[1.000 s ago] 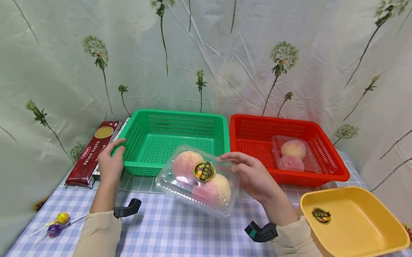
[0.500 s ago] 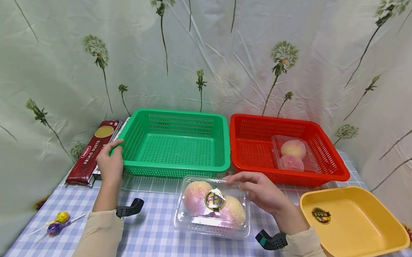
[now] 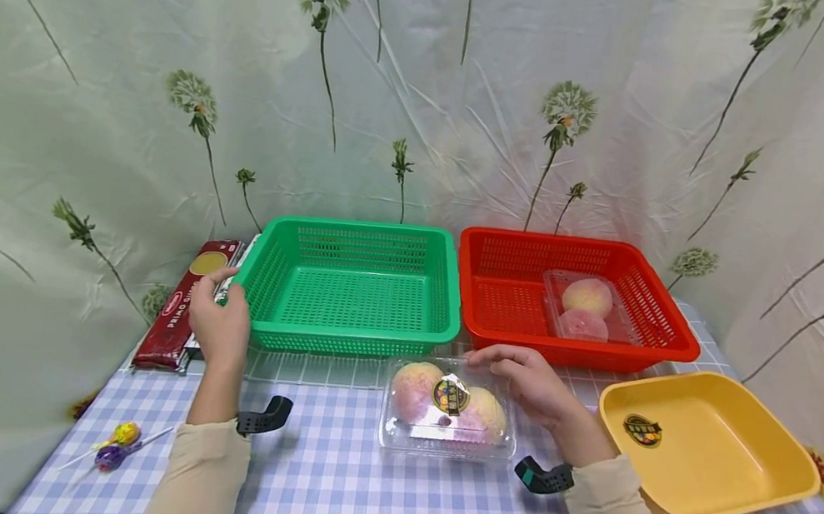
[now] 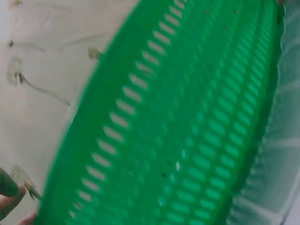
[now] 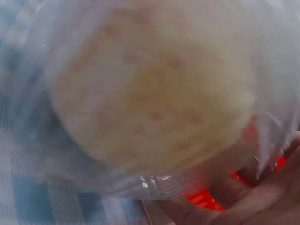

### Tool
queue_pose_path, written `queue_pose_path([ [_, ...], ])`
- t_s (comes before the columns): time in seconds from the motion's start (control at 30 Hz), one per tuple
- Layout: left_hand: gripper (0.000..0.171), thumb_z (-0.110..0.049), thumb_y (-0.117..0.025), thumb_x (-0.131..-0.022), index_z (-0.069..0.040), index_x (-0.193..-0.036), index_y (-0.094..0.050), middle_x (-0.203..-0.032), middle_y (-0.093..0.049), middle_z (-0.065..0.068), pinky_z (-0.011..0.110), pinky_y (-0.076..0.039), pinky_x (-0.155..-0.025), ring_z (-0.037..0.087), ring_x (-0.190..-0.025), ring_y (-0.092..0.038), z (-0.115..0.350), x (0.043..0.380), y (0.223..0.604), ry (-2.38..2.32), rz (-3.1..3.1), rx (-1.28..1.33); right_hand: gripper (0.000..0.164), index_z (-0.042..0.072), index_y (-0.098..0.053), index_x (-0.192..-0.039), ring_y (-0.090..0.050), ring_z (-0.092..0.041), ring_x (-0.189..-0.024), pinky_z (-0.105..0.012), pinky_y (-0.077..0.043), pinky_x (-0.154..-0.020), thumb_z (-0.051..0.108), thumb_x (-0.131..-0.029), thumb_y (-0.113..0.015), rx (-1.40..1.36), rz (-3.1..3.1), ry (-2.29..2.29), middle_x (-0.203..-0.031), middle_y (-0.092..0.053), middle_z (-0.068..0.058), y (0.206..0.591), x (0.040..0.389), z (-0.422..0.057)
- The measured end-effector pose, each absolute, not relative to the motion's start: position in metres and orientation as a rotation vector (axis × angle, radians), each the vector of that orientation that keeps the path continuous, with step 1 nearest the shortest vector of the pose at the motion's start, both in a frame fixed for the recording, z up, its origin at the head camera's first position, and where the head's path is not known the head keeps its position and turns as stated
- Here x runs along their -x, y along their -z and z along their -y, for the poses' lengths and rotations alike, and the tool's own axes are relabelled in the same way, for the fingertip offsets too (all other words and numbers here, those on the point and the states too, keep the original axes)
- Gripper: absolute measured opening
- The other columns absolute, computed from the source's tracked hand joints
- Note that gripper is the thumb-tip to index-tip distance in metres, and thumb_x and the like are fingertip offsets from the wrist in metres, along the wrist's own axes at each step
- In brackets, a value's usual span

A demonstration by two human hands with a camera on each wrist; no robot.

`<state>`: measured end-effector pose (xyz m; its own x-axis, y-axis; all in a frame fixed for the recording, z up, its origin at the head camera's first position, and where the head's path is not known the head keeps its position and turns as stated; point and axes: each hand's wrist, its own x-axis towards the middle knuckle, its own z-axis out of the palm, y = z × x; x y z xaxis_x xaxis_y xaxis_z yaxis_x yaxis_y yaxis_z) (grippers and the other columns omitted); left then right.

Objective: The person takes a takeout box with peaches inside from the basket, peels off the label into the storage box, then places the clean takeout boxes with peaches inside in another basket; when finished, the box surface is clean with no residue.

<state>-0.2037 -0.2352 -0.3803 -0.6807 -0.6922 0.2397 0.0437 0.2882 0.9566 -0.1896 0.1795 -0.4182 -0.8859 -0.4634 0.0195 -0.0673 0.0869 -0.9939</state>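
In the head view my right hand (image 3: 534, 385) grips the far right corner of a clear plastic clamshell box (image 3: 397, 433) with two pink-and-yellow peaches inside and a dark round label on the lid. The box is in front of the baskets; whether it touches the cloth I cannot tell. Up close in the right wrist view, one peach (image 5: 150, 93) shows through the plastic, with my curled fingers (image 5: 262, 201) at the box's edge. My left hand (image 3: 222, 329) is at the left rim of the green basket (image 3: 343, 337), its fingers just outside that rim.
A red basket (image 3: 568, 353) at the back right holds another peach box (image 3: 623, 325). At right stands a yellow tub (image 3: 723, 449) with a dark label. Red packets (image 3: 184, 308) lie left of the green basket, and two lollipops (image 3: 117, 444) at front left.
The peach box has come down from a tilted pose before the green basket, then shifted right in my right hand. My left fingers have drawn slightly left, off the basket rim.
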Motion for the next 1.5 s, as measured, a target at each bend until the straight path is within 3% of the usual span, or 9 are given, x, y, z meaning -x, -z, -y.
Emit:
queue_pose_path([
  [0.13, 0.025, -0.007, -0.053, -0.095, -0.002, -0.113, -0.07, -0.127, -0.055, 0.017, 0.052, -0.034, -0.108, 0.03, -0.129, -0.044, 0.218, 0.198, 0.369, 1.336, 1.897, -0.397, 0.032, -0.011, -0.065, -0.119, -0.064, -0.01, -0.111, -0.022, -0.05, -0.096, 0.002, -0.099, -0.043, 0.487, -2.135, 1.865, -0.117, -0.074, -0.002, 0.419, 0.191, -0.183],
  [0.3, 0.021, -0.012, -0.053, -0.1, -0.001, -0.107, -0.07, -0.102, -0.061, 0.006, 0.029, -0.046, -0.085, 0.011, -0.094, -0.056, 0.186, 0.185, 0.353, 1.414, 1.964, -0.147, 0.03, -0.001, -0.07, -0.119, -0.06, -0.019, -0.115, -0.024, -0.049, -0.096, 0.005, -0.1, -0.047, 0.535, -2.279, 1.701, -0.123, -0.07, -0.015, 0.417, 0.195, -0.187],
  [0.43, 0.021, -0.019, -0.053, -0.103, -0.007, -0.111, -0.068, -0.094, -0.067, 0.01, 0.027, -0.055, -0.067, 0.014, -0.076, -0.065, 0.163, 0.175, 0.346, 1.65, 2.222, 0.148, 0.029, 0.005, -0.071, -0.12, -0.056, -0.028, -0.121, -0.03, -0.048, -0.101, 0.007, -0.102, -0.049, 0.602, -2.338, 1.576, -0.128, -0.067, -0.015, 0.411, 0.196, -0.188],
  [0.63, 0.03, -0.03, -0.053, -0.104, -0.019, -0.129, -0.065, -0.112, -0.073, 0.011, 0.037, -0.057, -0.073, 0.022, -0.087, -0.072, 0.147, 0.165, 0.348, 1.488, 2.891, 0.679, 0.028, 0.012, -0.069, -0.125, -0.058, -0.027, -0.123, -0.033, -0.049, -0.102, 0.015, -0.102, -0.054, 0.726, -2.43, 1.32, -0.129, -0.067, -0.007, 0.396, 0.192, -0.189],
  [0.8, 0.042, -0.036, -0.058, -0.101, -0.023, -0.141, -0.058, -0.126, -0.07, 0.007, 0.046, -0.055, -0.088, 0.024, -0.109, -0.069, 0.142, 0.163, 0.359, 1.179, 3.17, 0.876, 0.035, 0.009, -0.063, -0.133, -0.059, -0.029, -0.124, -0.038, -0.052, -0.103, 0.016, -0.099, -0.059, 0.897, -2.483, 1.095, -0.133, -0.065, -0.008, 0.382, 0.186, -0.19],
  [1.0, 0.063, -0.038, -0.061, -0.099, -0.025, -0.156, -0.036, -0.153, -0.049, 0.004, 0.048, -0.051, -0.101, 0.028, -0.128, -0.06, 0.137, 0.169, 0.376, 1.238, 3.212, 1.073, 0.043, 0.005, -0.059, -0.137, -0.058, -0.031, -0.128, -0.051, -0.048, -0.105, 0.015, -0.096, -0.064, 1.045, -2.545, 0.911, -0.137, -0.063, -0.011, 0.366, 0.179, -0.183],
  [1.17, 0.078, -0.039, -0.066, -0.096, -0.024, -0.16, -0.024, -0.163, -0.032, 0.005, 0.048, -0.047, -0.106, 0.033, -0.131, -0.056, 0.134, 0.176, 0.389, 1.338, 3.197, 1.149, 0.041, 0.002, -0.06, -0.136, -0.061, -0.032, -0.124, -0.05, -0.05, -0.102, 0.009, -0.095, -0.064, 1.075, -2.541, 0.938, -0.134, -0.065, -0.014, 0.358, 0.178, -0.171],
  [1.3, 0.089, -0.035, -0.071, -0.092, -0.02, -0.161, -0.018, -0.166, -0.022, 0.007, 0.049, -0.039, -0.114, 0.031, -0.145, -0.039, 0.131, 0.182, 0.399, 1.48, 3.144, 1.138, 0.039, 0.002, -0.062, -0.133, -0.063, -0.033, -0.12, -0.049, -0.053, -0.099, 0.008, -0.095, -0.065, 1.035, -2.531, 0.968, -0.13, -0.067, -0.014, 0.357, 0.178, -0.165],
  [1.5, 0.094, -0.027, -0.075, -0.09, -0.016, -0.162, -0.014, -0.167, -0.018, 0.007, 0.048, -0.036, -0.115, 0.028, -0.148, -0.031, 0.129, 0.187, 0.41, 1.683, 3.061, 1.143, 0.032, 0.006, -0.069, -0.124, -0.063, -0.021, -0.1, -0.031, -0.057, -0.086, 0.008, -0.092, -0.068, 1.031, -2.535, 1.01, -0.112, -0.07, -0.006, 0.367, 0.184, -0.162],
])
